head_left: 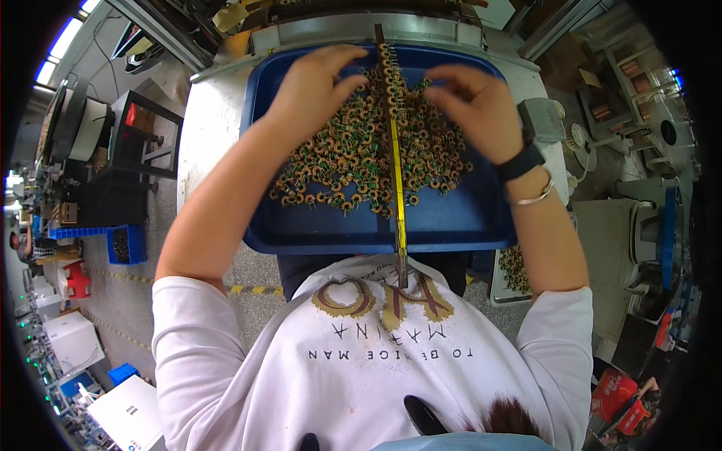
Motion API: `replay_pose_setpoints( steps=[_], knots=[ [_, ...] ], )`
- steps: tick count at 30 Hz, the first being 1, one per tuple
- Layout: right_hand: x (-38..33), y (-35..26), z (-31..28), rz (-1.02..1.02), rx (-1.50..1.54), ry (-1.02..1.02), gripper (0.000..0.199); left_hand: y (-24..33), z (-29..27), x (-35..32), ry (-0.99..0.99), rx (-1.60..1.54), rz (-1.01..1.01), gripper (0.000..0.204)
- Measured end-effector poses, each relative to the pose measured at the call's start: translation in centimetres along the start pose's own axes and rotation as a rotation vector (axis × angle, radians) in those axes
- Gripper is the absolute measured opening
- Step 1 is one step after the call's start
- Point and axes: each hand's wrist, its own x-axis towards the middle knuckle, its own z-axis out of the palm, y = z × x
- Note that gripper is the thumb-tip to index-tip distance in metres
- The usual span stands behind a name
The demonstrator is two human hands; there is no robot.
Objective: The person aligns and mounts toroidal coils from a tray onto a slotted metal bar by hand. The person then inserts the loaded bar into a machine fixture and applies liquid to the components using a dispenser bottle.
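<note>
A blue plastic tray [451, 222] rests in front of me, holding a heap of several small wound coil rings [331, 161] with orange cores and green wire. A long thin yellow rod [396, 188] runs from my chest up across the tray, with coil rings threaded on its far end [389, 75]. My left hand [312, 86] reaches over the heap, its fingertips pinched at the threaded coil rings beside the rod. My right hand [477, 105], with a black wristband and a bracelet, curls its fingers over coil rings just right of the rod.
The tray lies on a grey metal bench [203, 120]. A second small tray of coil rings [514, 270] sits low at my right. Machines and cardboard boxes [602, 113] stand to the right, shelving and blue bins [124, 244] to the left.
</note>
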Motion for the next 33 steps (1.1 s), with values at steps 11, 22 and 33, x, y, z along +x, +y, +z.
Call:
replay_pose_setpoints(
  steps=[11,22,33],
  knots=[
    [2.7,6.7,1.0,-0.233,-0.532,-0.164,0.02,-2.7,1.6,1.2,-0.222,0.316,0.173,0.028],
    [2.4,5.7,1.1,-0.322,-0.504,-0.034,0.016,-1.9,-1.1,0.8,-0.162,0.35,0.153,0.02],
    [1.6,2.8,-0.7,0.043,-0.102,-0.155,0.021,3.0,-1.0,-1.9,-0.136,0.076,0.379,0.011]
  ],
)
